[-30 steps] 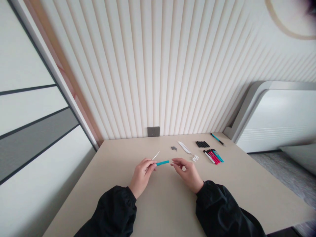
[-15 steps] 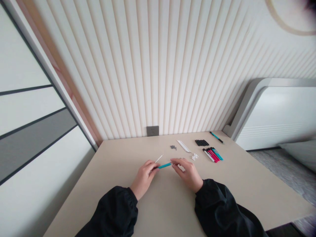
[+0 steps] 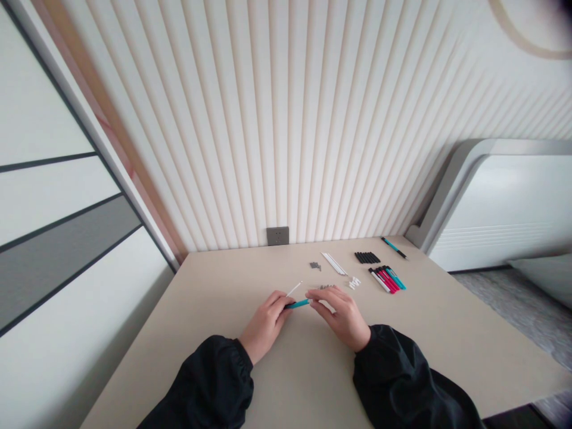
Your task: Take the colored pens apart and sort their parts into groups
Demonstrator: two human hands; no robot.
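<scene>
My left hand point(image 3: 267, 322) is closed around a blue pen barrel point(image 3: 299, 304), whose dark end lies at the fingers. A thin white pen refill point(image 3: 294, 289) also sticks up from that hand, pointing away from me. At the barrel's right end, the thumb and fingers of my right hand point(image 3: 338, 313) pinch a small white pen part point(image 3: 310, 301); the fingertips partly hide it. Just behind the right hand lie small metallic pieces point(image 3: 325, 287), probably springs, partly covered by the fingers.
Farther back on the beige table point(image 3: 214, 298) lie small grey parts point(image 3: 315, 266), white refills point(image 3: 334, 264), black grips point(image 3: 367, 257) and white pieces point(image 3: 354, 283). White, red and blue barrels point(image 3: 386, 279) sit to the right, with a whole pen point(image 3: 394, 247) behind. A wall socket point(image 3: 277, 236) is at the back.
My left hand has shifted slightly right with the barrel and the refill, closer to my right hand. The right fingers remain at the barrel's end. The view has moved a little.
</scene>
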